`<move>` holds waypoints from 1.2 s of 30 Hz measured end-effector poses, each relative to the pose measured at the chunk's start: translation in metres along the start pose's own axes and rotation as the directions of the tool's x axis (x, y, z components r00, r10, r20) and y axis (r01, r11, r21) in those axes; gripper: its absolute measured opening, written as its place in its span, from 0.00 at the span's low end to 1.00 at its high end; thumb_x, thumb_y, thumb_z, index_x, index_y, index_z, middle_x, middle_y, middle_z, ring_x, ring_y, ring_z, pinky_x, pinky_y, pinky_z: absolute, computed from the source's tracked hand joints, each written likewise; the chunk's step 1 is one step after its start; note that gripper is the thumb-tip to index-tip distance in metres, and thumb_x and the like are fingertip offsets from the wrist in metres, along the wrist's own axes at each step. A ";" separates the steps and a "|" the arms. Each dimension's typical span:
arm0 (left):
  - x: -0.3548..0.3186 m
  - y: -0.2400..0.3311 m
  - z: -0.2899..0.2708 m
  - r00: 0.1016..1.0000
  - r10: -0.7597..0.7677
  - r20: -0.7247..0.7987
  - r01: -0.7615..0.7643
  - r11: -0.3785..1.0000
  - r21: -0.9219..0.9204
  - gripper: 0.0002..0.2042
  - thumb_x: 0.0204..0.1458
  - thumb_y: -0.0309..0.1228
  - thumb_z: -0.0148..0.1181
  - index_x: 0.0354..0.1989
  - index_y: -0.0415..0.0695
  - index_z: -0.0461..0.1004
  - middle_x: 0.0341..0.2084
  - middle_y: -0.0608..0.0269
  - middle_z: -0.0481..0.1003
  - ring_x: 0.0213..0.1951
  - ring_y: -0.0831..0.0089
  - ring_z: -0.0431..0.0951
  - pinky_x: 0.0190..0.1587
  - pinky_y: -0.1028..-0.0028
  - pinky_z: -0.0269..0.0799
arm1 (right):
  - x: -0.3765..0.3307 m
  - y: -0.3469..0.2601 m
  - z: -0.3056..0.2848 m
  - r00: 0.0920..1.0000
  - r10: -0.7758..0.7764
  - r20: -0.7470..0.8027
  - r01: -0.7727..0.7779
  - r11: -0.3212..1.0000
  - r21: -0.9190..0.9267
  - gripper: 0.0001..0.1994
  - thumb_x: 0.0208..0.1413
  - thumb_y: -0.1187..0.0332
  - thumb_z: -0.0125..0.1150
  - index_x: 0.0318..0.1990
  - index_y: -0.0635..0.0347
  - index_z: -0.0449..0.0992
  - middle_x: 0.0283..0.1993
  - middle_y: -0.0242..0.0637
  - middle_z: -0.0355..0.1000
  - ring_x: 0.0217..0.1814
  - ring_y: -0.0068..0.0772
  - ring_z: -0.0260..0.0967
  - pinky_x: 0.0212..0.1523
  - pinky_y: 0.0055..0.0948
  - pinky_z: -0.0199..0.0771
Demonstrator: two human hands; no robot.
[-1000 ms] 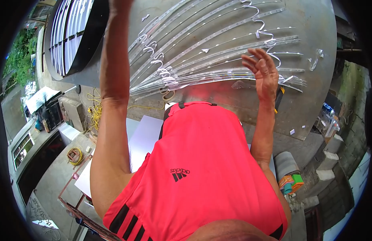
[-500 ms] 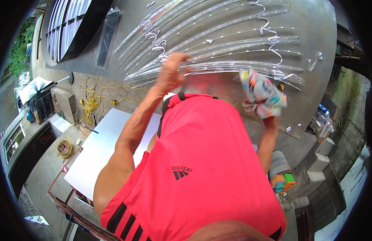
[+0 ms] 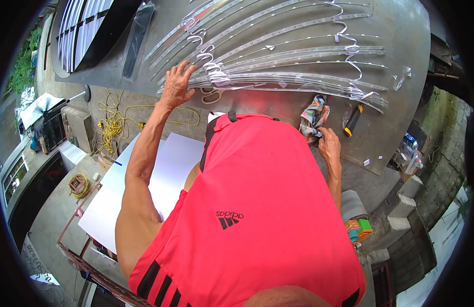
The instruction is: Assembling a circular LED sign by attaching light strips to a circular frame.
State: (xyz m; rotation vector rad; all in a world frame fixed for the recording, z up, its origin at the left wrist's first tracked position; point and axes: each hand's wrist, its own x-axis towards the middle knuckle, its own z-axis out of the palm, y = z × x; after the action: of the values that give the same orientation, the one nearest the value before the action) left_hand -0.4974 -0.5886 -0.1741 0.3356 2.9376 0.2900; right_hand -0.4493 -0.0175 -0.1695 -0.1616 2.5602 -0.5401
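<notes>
Left arm (image 3: 141, 153) stretched forward with the elbow lightly bent, the left hand (image 3: 175, 93) spreads its fingers wide, palm down, over the left ends of the strips (image 3: 293, 61), which fan out to the right of those fingers; contact is hard to tell. Right forearm (image 3: 334, 179) pointing forward, the right hand (image 3: 330, 147) draws its fingers narrow at the near end of the cloth (image 3: 314, 113); whether they grip it cannot be told. Just right of them, a knife (image 3: 353, 121) rests on the worktop (image 3: 382, 110).

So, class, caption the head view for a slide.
Left hand at the long strips, right hand touching a crumpled patterned cloth.
</notes>
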 end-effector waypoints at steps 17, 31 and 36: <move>0.152 -0.057 -0.018 0.943 0.312 -0.111 -0.292 0.942 0.167 0.07 0.43 0.23 0.63 0.30 0.45 0.73 0.31 0.58 0.77 0.36 0.58 0.79 0.35 0.59 0.71 | 0.010 0.007 -0.008 0.997 -0.017 -0.074 0.003 0.984 -0.180 0.19 0.51 0.73 0.56 0.51 0.54 0.80 0.48 0.43 0.75 0.53 0.52 0.72 0.53 0.51 0.70; 0.060 0.002 -0.006 0.990 -0.022 -0.138 -0.006 0.979 -0.202 0.13 0.58 0.38 0.63 0.43 0.43 0.77 0.40 0.52 0.76 0.40 0.54 0.81 0.39 0.59 0.80 | 0.030 -0.002 -0.043 0.950 0.104 0.293 -0.085 0.993 -0.077 0.29 0.50 0.56 0.72 0.60 0.52 0.78 0.63 0.49 0.73 0.65 0.55 0.68 0.63 0.54 0.66; 0.088 -0.013 0.002 0.869 -0.157 -0.469 0.076 0.979 -0.187 0.09 0.53 0.27 0.63 0.43 0.44 0.76 0.34 0.53 0.75 0.38 0.52 0.78 0.41 0.55 0.74 | 0.033 -0.012 -0.047 0.993 -0.037 -0.110 0.045 0.996 0.076 0.22 0.55 0.67 0.66 0.59 0.54 0.78 0.58 0.49 0.75 0.60 0.56 0.71 0.60 0.50 0.68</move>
State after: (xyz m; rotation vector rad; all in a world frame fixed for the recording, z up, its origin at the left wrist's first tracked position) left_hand -0.5847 -0.5799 -0.1922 0.0621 3.3685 0.6835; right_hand -0.5012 -0.0195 -0.1423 -0.1615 2.6407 -0.6807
